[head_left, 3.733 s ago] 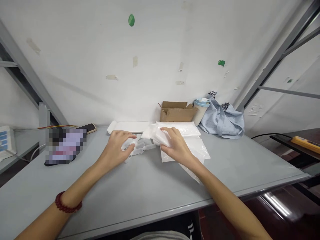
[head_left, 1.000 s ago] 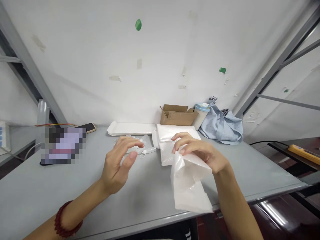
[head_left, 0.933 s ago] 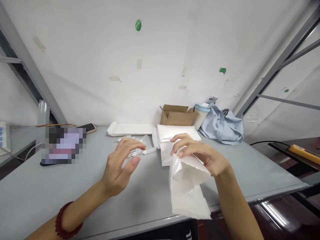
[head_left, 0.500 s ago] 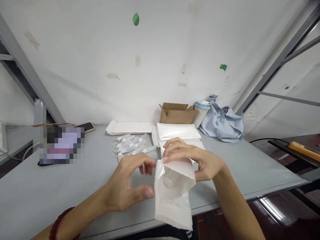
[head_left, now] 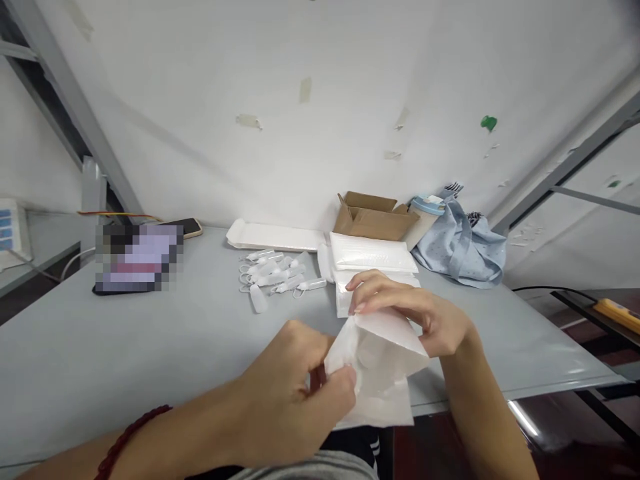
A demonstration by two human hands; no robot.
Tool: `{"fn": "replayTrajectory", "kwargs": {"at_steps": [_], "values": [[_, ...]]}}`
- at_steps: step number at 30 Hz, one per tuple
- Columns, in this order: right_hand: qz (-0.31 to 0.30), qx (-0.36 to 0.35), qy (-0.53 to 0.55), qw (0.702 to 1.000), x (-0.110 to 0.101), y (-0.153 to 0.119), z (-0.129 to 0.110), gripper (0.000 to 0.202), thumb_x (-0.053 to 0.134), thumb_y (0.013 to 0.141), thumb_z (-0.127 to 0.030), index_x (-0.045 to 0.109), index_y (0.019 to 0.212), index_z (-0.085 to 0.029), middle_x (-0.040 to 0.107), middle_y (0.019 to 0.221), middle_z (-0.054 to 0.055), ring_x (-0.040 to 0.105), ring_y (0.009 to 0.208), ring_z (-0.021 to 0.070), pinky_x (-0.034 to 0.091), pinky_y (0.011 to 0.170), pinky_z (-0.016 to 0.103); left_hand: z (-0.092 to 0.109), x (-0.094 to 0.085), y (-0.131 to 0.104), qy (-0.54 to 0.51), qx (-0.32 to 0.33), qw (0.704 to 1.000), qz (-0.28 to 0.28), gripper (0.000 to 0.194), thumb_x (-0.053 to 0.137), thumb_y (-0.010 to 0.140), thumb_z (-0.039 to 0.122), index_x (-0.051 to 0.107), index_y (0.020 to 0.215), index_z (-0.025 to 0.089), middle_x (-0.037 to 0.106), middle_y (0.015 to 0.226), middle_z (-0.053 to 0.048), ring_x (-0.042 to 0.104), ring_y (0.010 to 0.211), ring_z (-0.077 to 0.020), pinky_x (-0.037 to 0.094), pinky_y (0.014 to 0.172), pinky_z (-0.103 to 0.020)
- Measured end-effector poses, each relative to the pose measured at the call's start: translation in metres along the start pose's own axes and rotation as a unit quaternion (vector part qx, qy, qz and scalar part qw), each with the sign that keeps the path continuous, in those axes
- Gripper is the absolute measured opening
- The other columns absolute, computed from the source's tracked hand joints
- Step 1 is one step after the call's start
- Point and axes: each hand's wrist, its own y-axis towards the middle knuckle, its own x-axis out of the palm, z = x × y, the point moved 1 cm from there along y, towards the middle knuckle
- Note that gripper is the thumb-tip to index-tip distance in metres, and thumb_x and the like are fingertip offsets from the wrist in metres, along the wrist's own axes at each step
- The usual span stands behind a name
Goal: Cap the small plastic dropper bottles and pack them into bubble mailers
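A white padded mailer (head_left: 383,373) is held with its mouth spread toward me, over the table's front edge. My left hand (head_left: 305,393) pinches its left edge between thumb and fingers. On the top and right side, my right hand (head_left: 407,310) grips the mailer's upper edge. A pale, translucent shape shows dimly inside the opening. Beyond my left hand lie several small clear plastic bottles (head_left: 275,270) with ring loops, in a loose group. Behind my right hand is a stack of white padded mailers (head_left: 373,253).
A long white mailer (head_left: 275,235) lies near the wall. An open cardboard box (head_left: 375,217), a blue-lidded cup (head_left: 423,217) and a light blue cloth bag (head_left: 460,247) stand at the back right. Phones (head_left: 140,257) lie at the left on the grey table (head_left: 190,353).
My left hand has moved from beside the mailer to pinch its left edge. The mailer's mouth is pulled wider. The whole view has shifted a little.
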Motion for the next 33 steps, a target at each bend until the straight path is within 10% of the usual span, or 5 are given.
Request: {"fn": "replayTrajectory", "kwargs": {"at_steps": [11,22,29,33], "values": [[-0.072,0.157,-0.083,0.981,0.006,0.007,0.0,0.071,0.057,0.084,-0.037,0.025,0.144,-0.019,0.047,0.129,0.014,0.038,0.126,0.0257,0.027,0.108,0.044,0.009,-0.007,-0.007,0.056,0.165,0.985,0.015,0.024,0.04,0.085,0.012,0.029,0.066,0.02,0.034,0.06,0.006,0.032,0.052,-0.007,0.03,0.051,-0.021],[-0.06,0.162,-0.117,0.978,0.003,0.003,0.003,0.065,0.054,0.087,-0.038,0.029,0.143,-0.018,0.049,0.127,0.013,0.043,0.122,0.0232,0.033,0.105,0.041,0.01,-0.008,-0.01,0.051,0.16,0.986,0.013,0.021,0.043,0.089,0.024,0.041,0.068,0.021,0.046,0.062,0.003,0.042,0.054,-0.0111,0.039,0.054,-0.023],[0.098,0.196,-0.206,0.954,0.013,0.009,0.013,0.082,0.069,0.076,-0.045,0.028,0.143,-0.022,0.038,0.141,0.015,0.036,0.131,0.0289,0.031,0.108,0.048,-0.015,-0.032,0.007,0.049,-0.069,0.977,0.197,0.038,0.047,0.084,0.036,0.053,0.051,0.018,0.055,0.048,0.001,0.05,0.048,-0.0127,0.037,0.047,-0.024],[0.126,0.179,-0.315,0.924,0.04,0.02,0.023,0.058,0.063,0.082,-0.026,0.039,0.134,-0.018,0.05,0.13,0.016,0.045,0.123,0.0276,0.037,0.1,0.049,-0.039,-0.043,0.023,-0.072,-0.194,0.965,0.161,0.025,0.057,0.077,0.038,0.064,0.069,0.015,0.065,0.062,-0.002,0.058,0.055,-0.0161,0.042,0.049,-0.025]]}}
